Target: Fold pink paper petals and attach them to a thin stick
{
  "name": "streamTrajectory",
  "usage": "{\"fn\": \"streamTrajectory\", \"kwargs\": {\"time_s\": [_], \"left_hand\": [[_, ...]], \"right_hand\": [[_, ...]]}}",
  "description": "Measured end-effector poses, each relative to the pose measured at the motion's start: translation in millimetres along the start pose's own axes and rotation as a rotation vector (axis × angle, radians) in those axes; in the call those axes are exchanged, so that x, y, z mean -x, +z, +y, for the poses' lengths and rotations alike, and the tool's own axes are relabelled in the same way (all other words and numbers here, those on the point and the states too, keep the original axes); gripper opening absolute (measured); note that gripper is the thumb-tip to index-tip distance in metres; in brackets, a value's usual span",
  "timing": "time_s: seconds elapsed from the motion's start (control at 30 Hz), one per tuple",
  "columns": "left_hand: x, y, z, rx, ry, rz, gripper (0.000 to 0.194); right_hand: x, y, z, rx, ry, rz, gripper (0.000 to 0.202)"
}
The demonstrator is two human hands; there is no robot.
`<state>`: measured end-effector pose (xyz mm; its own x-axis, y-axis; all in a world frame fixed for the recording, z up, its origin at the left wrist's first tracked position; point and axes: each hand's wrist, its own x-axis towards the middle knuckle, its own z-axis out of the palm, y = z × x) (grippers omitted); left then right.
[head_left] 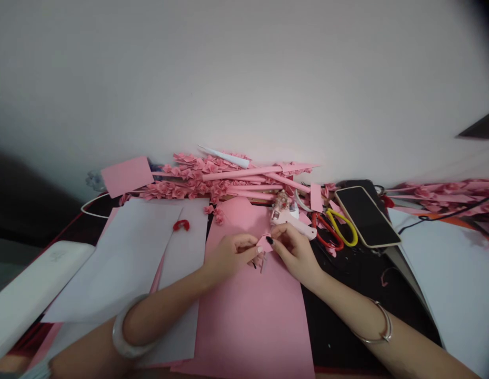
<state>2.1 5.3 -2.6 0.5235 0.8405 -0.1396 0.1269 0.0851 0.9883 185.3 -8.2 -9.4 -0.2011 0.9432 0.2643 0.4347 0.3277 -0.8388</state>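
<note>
Between my two hands is a small piece of pink paper (265, 243), pinched from both sides above a large pink sheet (252, 321). My left hand (230, 255) grips its left edge with thumb and finger. The thumb and fingers of my right hand (295, 252) close on its right side. Just below the piece, a few thin scraps or sticks (261, 262) show, too small to make out. Small folded pink paper flowers (218, 215) lie beyond my left hand. Right behind my right hand rests a white and pink glue gun (289, 218).
Scissors with red and yellow handles (349, 231) and a phone (366, 216) lie to the right. Pink flower stems (189, 176) are heaped along the wall. White sheets (118, 252) cover the left, with a small red object (181, 225) on top. More white paper (461, 268) is at far right.
</note>
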Motion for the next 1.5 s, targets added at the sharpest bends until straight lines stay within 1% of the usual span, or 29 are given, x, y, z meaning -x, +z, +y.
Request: {"fn": "streamTrajectory", "kwargs": {"time_s": [0.07,0.13,0.23,0.33,0.4,0.47,0.53,0.67,0.77,0.87,1.0,1.13,1.23,1.3,1.4,1.5], "left_hand": [[0.5,1.4,1.9,0.054,-0.021,-0.010,0.014],[0.6,1.9,3.3,0.085,-0.045,-0.008,0.012],[0.4,1.7,3.3,0.117,-0.062,-0.027,0.013],[0.1,1.7,1.5,0.118,-0.068,-0.048,0.018],[0.4,2.2,0.4,0.111,-0.075,-0.048,0.021],[1.2,2.9,0.1,0.112,-0.082,-0.042,0.020],[2.1,3.6,0.4,0.100,-0.084,-0.033,0.018],[3.1,4.6,0.4,0.060,-0.060,-0.036,0.018],[2.9,5.2,-0.4,0.052,-0.047,-0.042,0.017],[3.2,5.7,-0.5,0.033,-0.037,-0.054,0.016],[4.4,6.0,0.1,0.018,-0.043,-0.067,0.016],[4.5,5.7,0.4,0.022,-0.035,-0.073,0.017],[4.3,5.3,0.0,0.038,-0.016,-0.064,0.018],[4.4,5.3,-0.2,0.061,-0.015,-0.055,0.019],[4.7,5.4,0.5,0.109,-0.018,-0.030,0.025],[4.9,5.1,2.6,0.184,-0.036,-0.021,0.031]], "right_hand": [[0.5,0.1,-0.7,0.015,-0.023,0.014,0.015],[0.5,-0.1,-1.3,0.052,-0.067,0.028,0.021],[-0.9,-0.5,-2.2,0.072,-0.157,0.025,0.022],[-2.7,-0.9,-4.1,0.050,-0.246,0.001,0.024],[-2.9,-1.2,-6.2,0.032,-0.287,0.001,0.025],[-2.2,-1.3,-8.4,0.014,-0.298,0.009,0.024],[-1.2,-0.7,-9.9,-0.017,-0.256,0.006,0.022],[-1.9,1.5,-9.5,-0.177,-0.054,-0.037,0.013],[-4.1,2.4,-7.8,-0.318,0.051,-0.092,0.005],[-5.3,2.3,-6.3,-0.417,0.113,-0.115,0.005],[-4.9,3.7,-6.2,-0.478,0.130,-0.107,0.005],[-2.8,6.3,-8.9,-0.433,0.072,-0.052,0.009],[-0.3,6.2,-11.2,-0.334,-0.002,-0.001,0.008],[1.0,4.6,-12.3,-0.250,-0.059,0.014,0.011],[1.7,1.0,-13.5,-0.148,-0.128,-0.021,0.022],[1.4,-1.9,-14.1,-0.094,-0.182,-0.067,0.029]]}}
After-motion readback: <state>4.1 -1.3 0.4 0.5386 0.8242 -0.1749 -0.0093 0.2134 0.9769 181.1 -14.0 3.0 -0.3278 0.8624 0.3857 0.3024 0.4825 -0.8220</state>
